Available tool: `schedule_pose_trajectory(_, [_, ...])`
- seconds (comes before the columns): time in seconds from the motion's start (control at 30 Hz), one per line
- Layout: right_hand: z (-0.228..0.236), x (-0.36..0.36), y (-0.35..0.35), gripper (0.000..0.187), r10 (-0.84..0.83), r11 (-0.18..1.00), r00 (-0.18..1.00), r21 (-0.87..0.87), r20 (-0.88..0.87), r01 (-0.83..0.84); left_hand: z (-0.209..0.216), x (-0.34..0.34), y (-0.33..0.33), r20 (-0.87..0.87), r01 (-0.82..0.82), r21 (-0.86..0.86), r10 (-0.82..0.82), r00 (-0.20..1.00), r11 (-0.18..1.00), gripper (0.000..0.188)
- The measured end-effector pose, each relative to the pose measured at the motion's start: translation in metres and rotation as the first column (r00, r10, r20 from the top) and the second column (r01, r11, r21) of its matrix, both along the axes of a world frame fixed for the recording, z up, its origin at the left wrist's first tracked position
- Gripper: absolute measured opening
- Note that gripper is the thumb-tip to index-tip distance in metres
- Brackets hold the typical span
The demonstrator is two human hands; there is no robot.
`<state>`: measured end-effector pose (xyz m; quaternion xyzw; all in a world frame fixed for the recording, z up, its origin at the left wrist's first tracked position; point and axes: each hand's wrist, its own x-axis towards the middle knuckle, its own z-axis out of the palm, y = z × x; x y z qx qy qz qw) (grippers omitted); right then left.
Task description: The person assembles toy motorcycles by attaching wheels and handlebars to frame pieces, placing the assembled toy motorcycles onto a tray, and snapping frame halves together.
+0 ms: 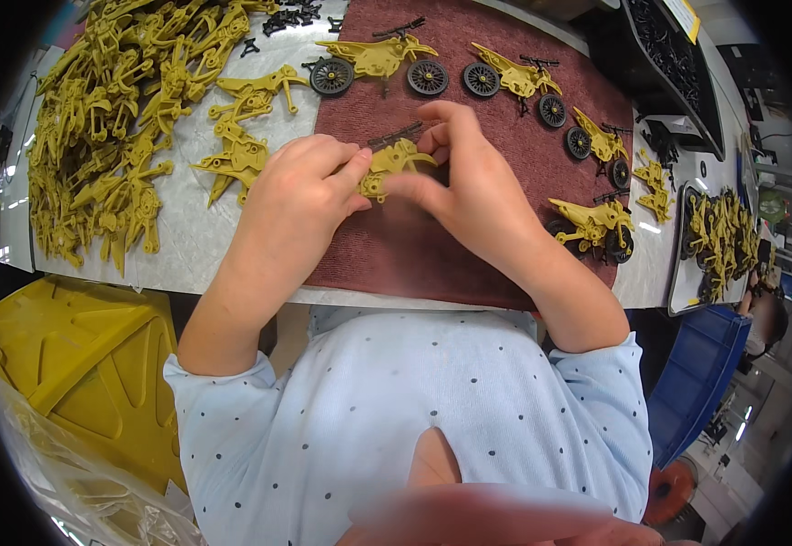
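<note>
My left hand (300, 187) and my right hand (460, 177) together pinch a yellow toy motorcycle body (391, 162) with a black handlebar piece on its top, held just above a dark red mat (396, 246). The body has no wheels. My left thumb and forefinger grip its left end; my right fingers curl over its right end and top. On the mat beyond my hands stand several finished yellow toy motorcycles with black wheels: one (378, 62) at the far middle, another (516, 80) to its right, another (596, 226) at the near right.
A big heap of yellow motorcycle bodies (114, 118) covers the table's left side, with a few loose ones (241, 136) near the mat. Small black parts (291, 16) lie at the far edge. A black tray (674, 55) and more yellow parts (719, 237) are on the right. A yellow bin (77, 364) stands below left.
</note>
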<state>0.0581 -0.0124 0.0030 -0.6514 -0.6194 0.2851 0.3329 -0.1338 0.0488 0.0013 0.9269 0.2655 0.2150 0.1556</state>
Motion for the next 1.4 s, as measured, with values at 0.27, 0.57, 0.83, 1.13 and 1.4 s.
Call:
schedule_pose_trajectory(0.27, [0.009, 0.006, -0.005, 0.048, 0.067, 0.997, 0.971, -0.045, 0.231, -0.059, 0.001, 0.005, -0.01, 0.034, 0.001, -0.058, 0.001, 0.999, 0.998, 0.039])
schedule_pose_trajectory(0.57, [0.031, 0.036, -0.062, 0.031, 0.228, 0.971, 0.905, -0.019, 0.359, -0.238, -0.004, 0.037, -0.071, 0.086, 0.041, -0.126, -0.03, 0.996, 0.991, 0.043])
schedule_pose_trajectory(0.83, [0.007, 0.021, -0.098, 0.047, 0.096, 0.947, 0.727, 0.163, 0.68, -0.278, -0.008, 0.045, -0.097, -0.135, -0.042, 0.183, 0.068, 0.989, 0.982, 0.046])
schedule_pose_trajectory(1.13, [-0.017, 0.016, -0.108, 0.051, 0.025, 0.922, 0.539, 0.189, 0.842, -0.338, -0.013, 0.051, -0.105, -0.277, 0.001, 0.292, 0.083, 0.957, 0.957, 0.041])
schedule_pose_trajectory(1.4, [-0.011, 0.024, -0.098, 0.043, 0.081, 0.898, 0.645, 0.226, 0.759, -0.378, -0.012, 0.048, -0.094, -0.321, 0.079, 0.394, 0.057, 0.945, 0.916, 0.039])
